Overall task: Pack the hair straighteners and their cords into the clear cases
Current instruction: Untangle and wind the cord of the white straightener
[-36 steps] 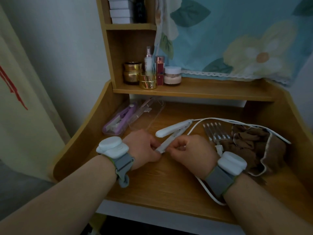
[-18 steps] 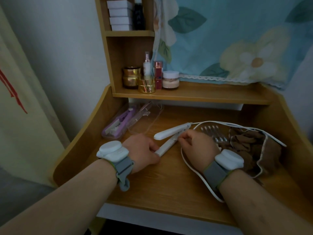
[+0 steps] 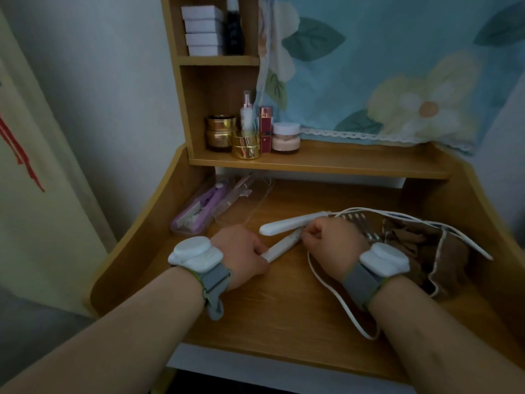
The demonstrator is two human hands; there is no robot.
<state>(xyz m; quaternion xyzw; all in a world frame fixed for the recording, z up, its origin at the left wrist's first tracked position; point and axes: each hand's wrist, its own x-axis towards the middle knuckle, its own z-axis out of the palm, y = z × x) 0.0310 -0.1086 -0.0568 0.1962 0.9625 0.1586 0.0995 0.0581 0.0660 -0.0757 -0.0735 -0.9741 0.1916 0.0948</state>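
A white hair straightener [image 3: 287, 226] lies spread open on the wooden desk [image 3: 284, 308], its two arms pointing left. My left hand [image 3: 241, 251] grips the tip of the lower arm. My right hand [image 3: 329, 237] is curled around the straightener near its hinge. Its white cord [image 3: 338, 305] loops under my right wrist and runs off to the right. At the back left, a purple straightener [image 3: 199, 207] sits inside a clear case [image 3: 177, 227]. An open clear case [image 3: 244, 203] lies beside it.
A brown cloth pouch [image 3: 443, 257] and a clear comb-like piece [image 3: 358, 220] lie at the right. Cosmetic jars and bottles [image 3: 247, 135] stand on the shelf above. The desk has raised side walls.
My right hand slid from the lower arm's tip up toward the hinge. The cord loop shifted with it. My left hand stays on the tip.
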